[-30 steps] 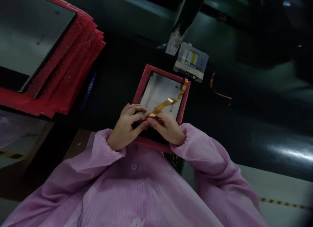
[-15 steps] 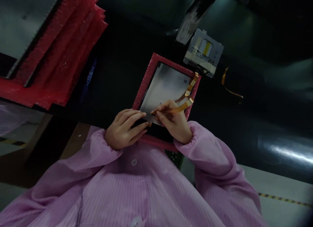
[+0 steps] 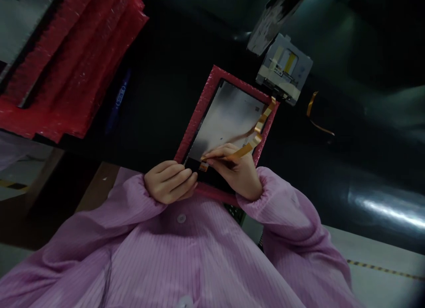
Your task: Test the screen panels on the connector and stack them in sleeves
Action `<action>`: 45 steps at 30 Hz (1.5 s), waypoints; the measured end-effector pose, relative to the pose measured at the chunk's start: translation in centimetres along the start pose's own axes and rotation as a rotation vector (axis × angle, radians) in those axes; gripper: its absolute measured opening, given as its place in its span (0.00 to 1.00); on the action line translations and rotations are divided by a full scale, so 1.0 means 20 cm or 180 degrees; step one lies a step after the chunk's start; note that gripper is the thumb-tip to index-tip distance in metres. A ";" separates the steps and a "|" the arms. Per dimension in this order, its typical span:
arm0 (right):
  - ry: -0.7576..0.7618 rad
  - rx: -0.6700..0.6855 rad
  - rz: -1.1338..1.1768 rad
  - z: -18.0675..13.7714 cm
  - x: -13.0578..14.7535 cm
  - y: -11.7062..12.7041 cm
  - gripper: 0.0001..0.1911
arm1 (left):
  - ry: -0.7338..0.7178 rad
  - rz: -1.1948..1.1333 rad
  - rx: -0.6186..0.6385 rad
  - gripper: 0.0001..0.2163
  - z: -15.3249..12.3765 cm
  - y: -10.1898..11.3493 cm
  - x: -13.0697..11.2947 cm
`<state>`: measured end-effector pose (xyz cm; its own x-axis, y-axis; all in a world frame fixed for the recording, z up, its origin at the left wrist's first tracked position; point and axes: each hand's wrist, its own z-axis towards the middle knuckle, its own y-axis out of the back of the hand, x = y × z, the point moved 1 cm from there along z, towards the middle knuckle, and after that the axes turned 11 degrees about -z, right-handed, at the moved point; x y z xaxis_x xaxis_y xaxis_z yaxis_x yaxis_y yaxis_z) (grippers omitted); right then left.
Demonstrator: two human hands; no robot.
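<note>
A flat display panel point(image 3: 229, 117) lies on a red bubble-wrap sheet point(image 3: 202, 104) on the dark table in front of me. An orange flex ribbon cable point(image 3: 257, 131) runs from a small grey box point(image 3: 283, 69) at the panel's far right corner down across the panel. My right hand point(image 3: 237, 171) pinches the cable's free end and holds it down at the panel's near edge. Just left of it, my left hand point(image 3: 169, 182) rests with fingers curled against the near left corner of the panel and its wrap. Pink sleeves cover both arms.
A stack of red bubble-wrap sheets point(image 3: 76, 64) carrying another panel fills the upper left. A blue pen point(image 3: 117, 100) lies beside the stack. A loose orange strip point(image 3: 315, 115) lies right of the grey box. A dark post with a worn white foot point(image 3: 268, 25) stands behind.
My right hand has drawn the cable end from over my left fingers down to the panel's near edge. My left hand has curled and slid back to the corner.
</note>
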<state>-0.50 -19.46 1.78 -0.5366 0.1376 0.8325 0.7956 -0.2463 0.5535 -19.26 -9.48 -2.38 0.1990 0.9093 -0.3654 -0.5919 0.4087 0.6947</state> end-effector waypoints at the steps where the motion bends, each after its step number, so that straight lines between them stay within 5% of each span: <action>1: 0.0019 0.0015 -0.0064 0.00 0.00 0.00 0.05 | 0.0103 -0.0079 0.0049 0.05 -0.02 -0.01 0.00; 5: 0.0113 0.0081 -0.0231 -0.01 0.02 0.00 0.06 | 0.0304 -0.0279 0.0171 0.06 -0.03 -0.01 0.00; 11: 0.0130 0.0309 -0.0604 -0.03 0.03 0.00 0.07 | -0.0434 0.0312 -0.0299 0.05 0.04 0.00 -0.01; 45: 0.0282 0.0493 -0.0688 -0.01 0.04 0.02 0.08 | -0.0365 0.0262 -0.0296 0.07 0.05 0.00 -0.02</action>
<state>-0.70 -19.59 2.56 -0.7156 0.0848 0.6933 0.6898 -0.0699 0.7206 -18.58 -9.67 -1.64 0.2315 0.9446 -0.2328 -0.6786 0.3282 0.6570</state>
